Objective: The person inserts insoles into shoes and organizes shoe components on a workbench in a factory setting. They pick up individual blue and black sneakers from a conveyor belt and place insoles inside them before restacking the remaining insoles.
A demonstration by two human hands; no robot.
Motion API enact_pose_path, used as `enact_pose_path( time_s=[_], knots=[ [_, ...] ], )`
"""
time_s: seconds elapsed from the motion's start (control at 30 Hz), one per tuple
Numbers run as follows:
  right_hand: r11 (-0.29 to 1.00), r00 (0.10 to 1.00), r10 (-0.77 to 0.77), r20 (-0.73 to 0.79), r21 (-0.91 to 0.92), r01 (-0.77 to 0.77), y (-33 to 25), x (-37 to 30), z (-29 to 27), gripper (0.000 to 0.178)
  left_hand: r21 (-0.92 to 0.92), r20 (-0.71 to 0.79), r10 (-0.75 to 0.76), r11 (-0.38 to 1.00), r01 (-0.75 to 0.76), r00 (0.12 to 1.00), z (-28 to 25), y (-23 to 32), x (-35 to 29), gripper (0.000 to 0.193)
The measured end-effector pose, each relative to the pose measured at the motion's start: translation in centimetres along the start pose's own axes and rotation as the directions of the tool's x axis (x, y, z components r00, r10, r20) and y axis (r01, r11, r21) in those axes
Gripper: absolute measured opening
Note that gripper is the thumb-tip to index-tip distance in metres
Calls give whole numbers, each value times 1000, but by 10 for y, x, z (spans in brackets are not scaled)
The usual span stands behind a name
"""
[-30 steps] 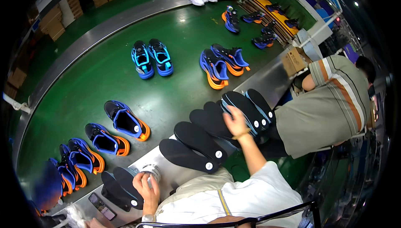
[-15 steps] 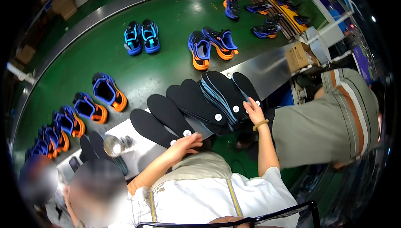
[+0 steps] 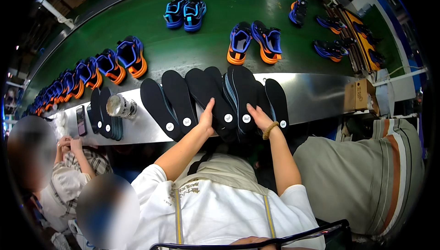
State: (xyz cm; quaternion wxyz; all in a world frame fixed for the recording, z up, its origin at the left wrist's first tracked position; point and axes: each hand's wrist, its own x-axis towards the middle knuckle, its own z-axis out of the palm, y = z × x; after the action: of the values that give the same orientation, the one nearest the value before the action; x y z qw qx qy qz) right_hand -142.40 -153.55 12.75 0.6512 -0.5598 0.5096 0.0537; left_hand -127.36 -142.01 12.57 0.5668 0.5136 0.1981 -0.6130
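Several black shoe insoles with white round stickers at their heels lie fanned side by side before me, some in thick stacks with blue-grey undersides. My left hand grips the heel end of a middle stack of insoles, thumb on top and the other fingers mostly hidden. Close by on the right, my right hand holds the thick insole stack near its heel, its thumb on the top insole and its remaining fingers partly hidden. One more insole pile lies just right of that hand.
Beyond the metal ledge, a green conveyor carries black-blue-orange sneakers and a turquoise-trimmed pair. A clear tape roll, more insoles and a phone are leftward. A carton stands right. People flank me.
My left hand has moved from the near edge onto the middle insoles. My right hand has shifted left from the rightmost pile to the thick stack. The head view has turned.
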Motion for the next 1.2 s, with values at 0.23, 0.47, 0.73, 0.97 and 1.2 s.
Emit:
enact_pose_path(
  time_s=[0.23, 0.47, 0.73, 0.97, 1.2],
  knots=[
    [907, 979, -25, 204, 417, -64, 46, 24, -3, 71, 81, 32, 38, 996, -41, 999, -16, -9, 30, 78],
    [919, 992, -16, 127, 393, -36, 50, 8, 3, 67, 136, 147, 1, 990, -22, 989, -21, -9, 4, 71],
    [717, 935, -53, 351, 665, -209, 34, 16, 6, 52, 7, 178, 92, 996, -94, 980, -30, -29, 25, 68],
    [792, 911, -369, 184, 575, 205, 28, -29, 2, 58, -44, 294, 311, 949, -312, 904, -15, -22, -19, 67],
    [546, 551, -830, 84, 321, 774, -6, -90, -18, 76, -227, 631, 480, 866, -446, 610, -33, 10, -83, 65]
  ],
)
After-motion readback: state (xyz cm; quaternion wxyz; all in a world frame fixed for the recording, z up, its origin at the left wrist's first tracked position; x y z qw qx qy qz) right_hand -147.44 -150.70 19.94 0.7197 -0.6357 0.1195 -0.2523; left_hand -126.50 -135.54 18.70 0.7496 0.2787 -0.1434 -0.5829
